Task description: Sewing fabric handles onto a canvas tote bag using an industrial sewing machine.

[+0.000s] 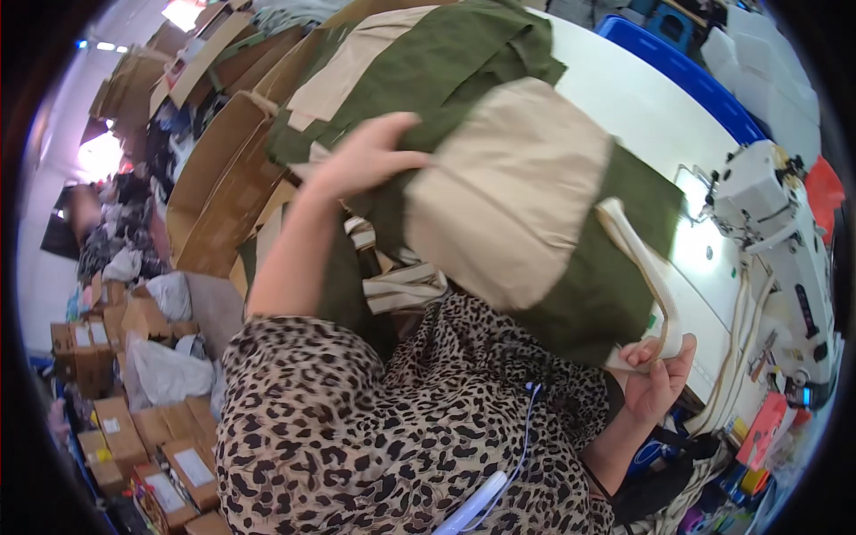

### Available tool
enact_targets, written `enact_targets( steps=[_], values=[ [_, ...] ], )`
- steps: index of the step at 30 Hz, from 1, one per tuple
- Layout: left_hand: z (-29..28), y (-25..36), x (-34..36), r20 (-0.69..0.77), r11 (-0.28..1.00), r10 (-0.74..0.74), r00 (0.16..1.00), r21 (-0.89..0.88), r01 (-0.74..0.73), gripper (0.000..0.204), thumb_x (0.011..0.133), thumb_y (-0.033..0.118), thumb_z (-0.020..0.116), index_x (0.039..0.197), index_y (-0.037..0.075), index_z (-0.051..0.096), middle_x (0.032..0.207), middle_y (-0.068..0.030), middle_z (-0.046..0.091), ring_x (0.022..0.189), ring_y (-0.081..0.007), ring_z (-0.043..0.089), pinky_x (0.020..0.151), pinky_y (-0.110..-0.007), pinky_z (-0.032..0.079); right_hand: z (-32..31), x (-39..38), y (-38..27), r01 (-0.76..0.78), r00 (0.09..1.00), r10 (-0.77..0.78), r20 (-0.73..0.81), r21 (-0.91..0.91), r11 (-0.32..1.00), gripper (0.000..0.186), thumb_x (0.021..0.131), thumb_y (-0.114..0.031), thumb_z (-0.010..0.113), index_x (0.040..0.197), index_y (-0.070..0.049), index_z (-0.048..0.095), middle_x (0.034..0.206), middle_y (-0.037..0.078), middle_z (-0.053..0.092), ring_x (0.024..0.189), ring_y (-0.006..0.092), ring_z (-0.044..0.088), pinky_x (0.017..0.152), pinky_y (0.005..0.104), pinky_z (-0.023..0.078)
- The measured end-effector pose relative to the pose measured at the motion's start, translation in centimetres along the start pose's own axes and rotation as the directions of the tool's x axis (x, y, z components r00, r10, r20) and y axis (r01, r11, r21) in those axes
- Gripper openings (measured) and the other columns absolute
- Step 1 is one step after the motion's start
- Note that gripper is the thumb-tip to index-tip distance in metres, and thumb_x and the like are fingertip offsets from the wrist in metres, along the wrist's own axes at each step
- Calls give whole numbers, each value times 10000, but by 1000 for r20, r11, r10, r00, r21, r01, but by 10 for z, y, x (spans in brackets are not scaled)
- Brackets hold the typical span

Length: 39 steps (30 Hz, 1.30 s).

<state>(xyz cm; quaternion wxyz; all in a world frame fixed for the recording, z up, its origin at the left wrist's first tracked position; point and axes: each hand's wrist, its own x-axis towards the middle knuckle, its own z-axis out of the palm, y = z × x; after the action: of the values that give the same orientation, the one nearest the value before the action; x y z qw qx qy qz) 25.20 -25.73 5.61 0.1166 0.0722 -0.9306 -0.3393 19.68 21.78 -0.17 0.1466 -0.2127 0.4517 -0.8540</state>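
Note:
A dark green fabric panel with a large beige patch is spread in front of me, blurred at its left side. A cream webbing strap curves down over the panel's right part. At the panel's lower right corner my right hand is closed, its fingers pinching the strap's lower end and the fabric edge. My left hand is open, thumb and fingers apart, by the upper left edge of the beige patch; whether it touches the cloth I cannot tell. Behind it lies a stack of green and beige pieces.
A white sewing machine stands on the white table at the right. Beyond is a blue bin. Large cardboard boxes stand at the left, with smaller cartons below. More striped webbing lies near my waist.

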Motion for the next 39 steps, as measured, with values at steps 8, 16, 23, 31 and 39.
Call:
enact_targets(
  steps=[8,16,23,31,39],
  values=[
    [-216,-103,-312,-87,574,-764,639,-543,612,450,899,124,711,1320,19,594,1156,-47,696,1020,-149,664,885,-312,538,97,27,100,-711,701,617,359,284,643,673,919,111,535,1539,-40,322,1297,258,615,944,312,711,821,460,624],
    [-123,-234,-478,-168,227,-973,159,-557,799,315,875,138,748,1169,42,684,1025,-75,733,878,-228,685,824,-383,531,123,29,275,-841,417,865,280,-242,484,546,940,9,619,1460,-17,457,1173,94,719,957,166,695,775,287,553],
    [-43,-270,-482,-321,308,-944,77,-770,559,234,903,104,733,1120,44,671,966,-78,721,829,-219,666,784,-376,528,85,48,307,-746,591,796,130,-288,601,329,874,25,676,1197,-10,625,985,39,735,788,100,656,674,253,494],
    [-49,-256,-384,-784,145,-620,11,-101,984,499,848,191,762,1302,39,622,1355,-187,628,1256,-366,593,1056,-417,472,41,30,329,-563,608,794,-4,-708,427,586,798,-129,800,1323,-8,571,1145,155,693,993,222,678,871,353,546],
    [5,-12,-37,-334,906,317,887,383,-180,613,783,231,806,1311,22,575,1362,-188,596,1280,-370,556,1082,-431,446,61,36,250,-415,583,753,305,-684,600,336,906,-97,727,1219,-5,647,1067,83,717,884,138,671,800,301,554]
  ],
)
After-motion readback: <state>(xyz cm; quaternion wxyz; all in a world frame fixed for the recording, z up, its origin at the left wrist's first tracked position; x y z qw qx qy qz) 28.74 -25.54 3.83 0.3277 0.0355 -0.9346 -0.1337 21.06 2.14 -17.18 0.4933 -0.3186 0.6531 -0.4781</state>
